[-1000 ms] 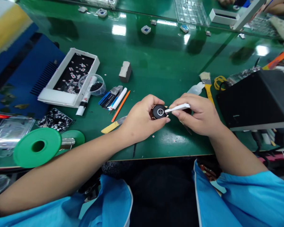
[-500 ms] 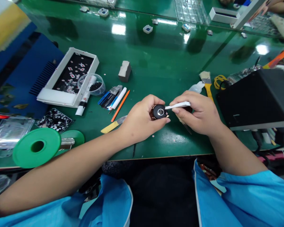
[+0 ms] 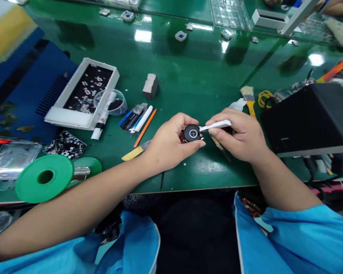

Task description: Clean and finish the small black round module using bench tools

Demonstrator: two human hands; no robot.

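A round black smartwatch body [image 3: 192, 133], its sensor side up and its rim gold-coloured, is gripped between the thumb and fingers of my left hand [image 3: 171, 142]. My right hand [image 3: 237, 133] pinches a slim white tool [image 3: 217, 125] with a narrow tip. That tip meets the right edge of the watch body, by its lugs. Just below my right hand, a thin tool with a dark tip [image 3: 224, 152] lies on the bench, partly covered. Beside my left wrist rests a yellow-handled knife [image 3: 133, 153].
An orange stick [image 3: 145, 127], a white pen [image 3: 143, 118] and a grey block [image 3: 150, 86] lie to the left. Further left are a white tray [image 3: 116, 74] of small parts and a green spool [image 3: 44, 179]. A black box [image 3: 305, 118] and a yellow brush [image 3: 250, 102] stand right.
The watch body has shifted very slightly left and up in my left hand. The white tool's back end has tipped up a little. Small pieces on the far belt have moved slightly right.
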